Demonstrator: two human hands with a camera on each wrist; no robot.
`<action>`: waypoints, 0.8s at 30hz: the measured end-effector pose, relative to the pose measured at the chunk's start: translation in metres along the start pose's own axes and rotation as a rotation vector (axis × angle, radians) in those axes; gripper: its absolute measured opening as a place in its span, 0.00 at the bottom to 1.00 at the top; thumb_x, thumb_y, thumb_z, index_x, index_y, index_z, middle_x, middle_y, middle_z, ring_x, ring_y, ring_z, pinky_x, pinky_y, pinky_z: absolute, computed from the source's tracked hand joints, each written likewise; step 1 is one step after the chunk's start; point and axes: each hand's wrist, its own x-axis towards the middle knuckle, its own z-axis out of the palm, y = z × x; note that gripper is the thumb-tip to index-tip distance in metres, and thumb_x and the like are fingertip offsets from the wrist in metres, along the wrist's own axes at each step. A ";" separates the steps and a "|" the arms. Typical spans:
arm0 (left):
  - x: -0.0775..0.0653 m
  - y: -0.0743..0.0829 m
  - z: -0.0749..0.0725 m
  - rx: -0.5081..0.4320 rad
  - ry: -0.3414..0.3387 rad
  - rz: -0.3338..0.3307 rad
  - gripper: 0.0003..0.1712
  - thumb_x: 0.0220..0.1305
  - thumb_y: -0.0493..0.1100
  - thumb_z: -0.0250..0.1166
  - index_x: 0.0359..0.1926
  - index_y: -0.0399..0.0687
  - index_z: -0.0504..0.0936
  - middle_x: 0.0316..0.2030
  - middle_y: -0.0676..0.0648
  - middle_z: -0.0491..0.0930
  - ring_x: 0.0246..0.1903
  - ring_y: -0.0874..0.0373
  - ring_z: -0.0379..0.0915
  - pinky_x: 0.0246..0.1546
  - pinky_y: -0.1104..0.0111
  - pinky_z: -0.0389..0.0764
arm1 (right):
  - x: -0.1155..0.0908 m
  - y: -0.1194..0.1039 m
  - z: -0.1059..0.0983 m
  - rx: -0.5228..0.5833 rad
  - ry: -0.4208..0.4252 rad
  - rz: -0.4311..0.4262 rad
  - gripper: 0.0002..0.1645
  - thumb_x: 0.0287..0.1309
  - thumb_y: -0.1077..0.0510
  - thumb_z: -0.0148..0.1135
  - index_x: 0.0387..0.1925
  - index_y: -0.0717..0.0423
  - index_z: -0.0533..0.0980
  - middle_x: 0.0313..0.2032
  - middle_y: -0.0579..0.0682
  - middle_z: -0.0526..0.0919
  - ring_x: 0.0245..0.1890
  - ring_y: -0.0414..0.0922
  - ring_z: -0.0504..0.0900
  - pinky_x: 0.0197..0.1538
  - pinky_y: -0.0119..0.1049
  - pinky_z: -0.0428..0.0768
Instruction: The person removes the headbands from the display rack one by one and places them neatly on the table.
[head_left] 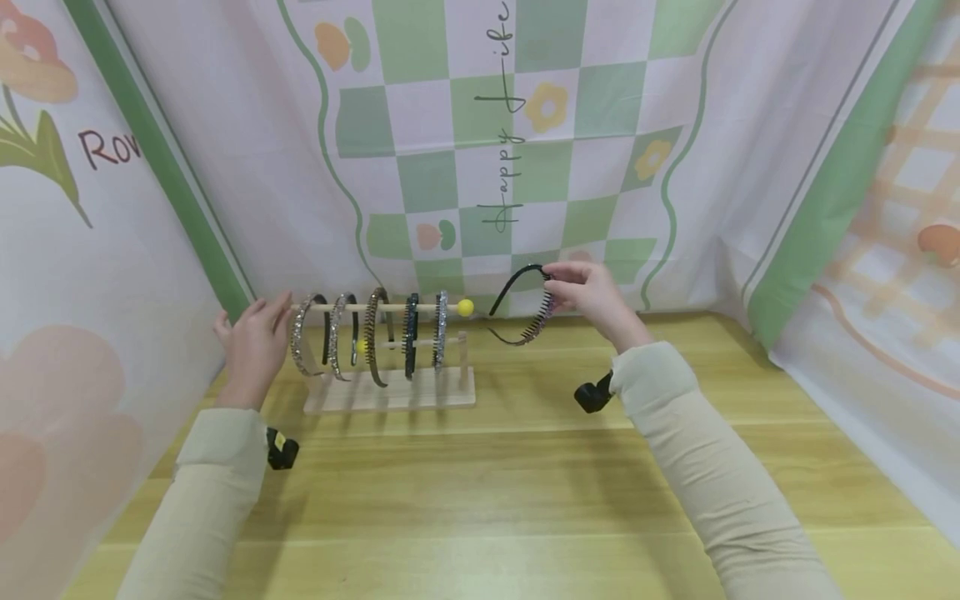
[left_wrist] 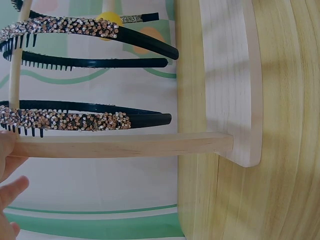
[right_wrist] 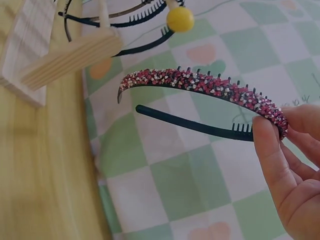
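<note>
Headband in pinch of right hand, clear of knob, left hand at post, grip unclear

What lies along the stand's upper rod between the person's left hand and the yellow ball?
Five headbands hang in a row on the upper rod between left hand and yellow ball, as the head view shows.

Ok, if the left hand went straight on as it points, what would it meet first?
The wooden end post; the left hand seems to touch its top. Just past that hangs a sparkly headband, though depth is hard to judge.
</note>
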 end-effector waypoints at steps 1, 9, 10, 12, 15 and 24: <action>0.000 0.000 0.000 -0.002 0.001 0.001 0.19 0.66 0.41 0.56 0.57 0.41 0.73 0.43 0.36 0.79 0.57 0.36 0.63 0.62 0.45 0.33 | 0.000 0.002 -0.001 0.008 0.005 0.006 0.22 0.60 0.65 0.56 0.57 0.64 0.69 0.45 0.59 0.75 0.33 0.45 0.80 0.41 0.36 0.80; 0.000 0.000 0.000 -0.004 0.008 0.006 0.19 0.66 0.41 0.57 0.57 0.41 0.73 0.44 0.36 0.79 0.56 0.36 0.63 0.62 0.44 0.33 | -0.003 0.020 -0.006 0.018 0.011 0.040 0.26 0.60 0.63 0.57 0.60 0.63 0.66 0.47 0.59 0.74 0.33 0.43 0.79 0.45 0.40 0.79; 0.000 0.000 0.000 -0.005 0.007 0.006 0.19 0.66 0.41 0.56 0.57 0.41 0.73 0.44 0.36 0.79 0.56 0.36 0.63 0.62 0.44 0.33 | -0.003 0.023 -0.006 0.020 0.011 0.046 0.26 0.60 0.63 0.57 0.60 0.63 0.66 0.48 0.59 0.74 0.33 0.43 0.79 0.46 0.41 0.78; 0.000 0.000 0.000 -0.005 0.007 0.006 0.19 0.66 0.42 0.56 0.57 0.41 0.73 0.44 0.36 0.79 0.56 0.36 0.63 0.62 0.44 0.33 | -0.004 0.027 -0.007 0.024 0.010 0.050 0.27 0.61 0.63 0.57 0.61 0.62 0.65 0.49 0.60 0.73 0.34 0.43 0.79 0.47 0.42 0.78; 0.000 0.000 0.000 -0.006 0.005 0.006 0.19 0.66 0.42 0.56 0.56 0.41 0.73 0.45 0.36 0.79 0.56 0.36 0.63 0.62 0.45 0.33 | -0.005 0.035 -0.007 0.031 0.018 0.054 0.27 0.61 0.63 0.57 0.61 0.63 0.65 0.51 0.63 0.72 0.34 0.43 0.79 0.47 0.42 0.78; 0.000 -0.002 0.001 -0.007 -0.002 0.004 0.19 0.66 0.43 0.56 0.56 0.42 0.73 0.45 0.37 0.78 0.57 0.36 0.63 0.62 0.45 0.32 | -0.006 0.057 -0.005 0.057 0.043 0.103 0.26 0.61 0.65 0.55 0.61 0.65 0.64 0.47 0.64 0.71 0.32 0.42 0.79 0.47 0.43 0.78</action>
